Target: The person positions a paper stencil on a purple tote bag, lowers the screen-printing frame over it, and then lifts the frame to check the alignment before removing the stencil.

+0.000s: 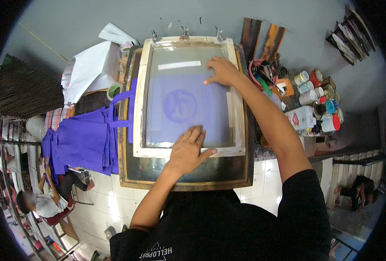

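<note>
A silk-screen frame (139,108) with pale wooden sides lies on a dark board (145,172) in front of me. Its mesh (158,126) shows a round design (180,106), and purple fabric shows through from beneath. Purple bag handles (122,98) stick out past the left side. My left hand (188,148) lies across the frame's near edge, fingers flat on the mesh and thumb apart. Over the mesh's upper right is my right hand (222,71), thumb and fingers apart, nothing in it; whether it touches the mesh I cannot tell. A white strip (179,65) lies left of it.
Hinge clamps (184,33) stand at the frame's far edge. To the left, purple bags (82,139) are piled beside a seated person (53,202). At right are paint jars (308,98), a white jug (301,118) and tools (269,76). Another person (362,191) crouches far right.
</note>
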A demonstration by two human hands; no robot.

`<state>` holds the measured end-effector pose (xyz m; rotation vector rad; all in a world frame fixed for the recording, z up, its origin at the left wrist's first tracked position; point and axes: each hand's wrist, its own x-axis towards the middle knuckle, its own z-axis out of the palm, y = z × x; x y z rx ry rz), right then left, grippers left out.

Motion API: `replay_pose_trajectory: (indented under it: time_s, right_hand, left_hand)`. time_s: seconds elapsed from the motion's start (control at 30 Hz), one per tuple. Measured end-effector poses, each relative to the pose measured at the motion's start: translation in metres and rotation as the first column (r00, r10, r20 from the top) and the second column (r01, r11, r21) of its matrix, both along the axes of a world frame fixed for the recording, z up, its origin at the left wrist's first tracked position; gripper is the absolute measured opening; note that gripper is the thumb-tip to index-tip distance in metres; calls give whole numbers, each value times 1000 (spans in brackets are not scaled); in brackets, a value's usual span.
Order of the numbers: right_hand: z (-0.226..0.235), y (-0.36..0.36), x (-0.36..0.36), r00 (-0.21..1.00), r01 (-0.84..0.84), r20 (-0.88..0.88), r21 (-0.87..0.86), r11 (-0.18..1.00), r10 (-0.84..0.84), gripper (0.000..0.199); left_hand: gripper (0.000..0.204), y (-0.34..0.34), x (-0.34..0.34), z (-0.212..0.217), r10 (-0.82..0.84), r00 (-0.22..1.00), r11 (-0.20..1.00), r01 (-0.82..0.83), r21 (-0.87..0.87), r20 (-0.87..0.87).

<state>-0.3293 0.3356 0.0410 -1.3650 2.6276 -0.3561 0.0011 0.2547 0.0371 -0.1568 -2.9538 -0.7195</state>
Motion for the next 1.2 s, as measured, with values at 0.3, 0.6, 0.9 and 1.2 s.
replay_pose_trajectory:
  time_s: [0.3,0.6,0.9,1.2]
  right_hand:
    - [-2,0,5,997,68,50,-20,998,-67,57]
    - [-2,1,10,995,91,36,-75,993,-89,53]
    - [0,-1,10,993,111,50,-46,993,-108,53]
    - [9,-5,7,988,122,97,-19,992,-119,51]
  left_hand:
    - [73,3,-7,12,-22,998,996,26,-80,62]
    - [73,4,-14,13,-3,996,993,13,-115,86]
    - [76,14,-15,16,17,996,988,-4,-156,83]
    - [68,14,-17,17,44,993,993,-31,-116,112]
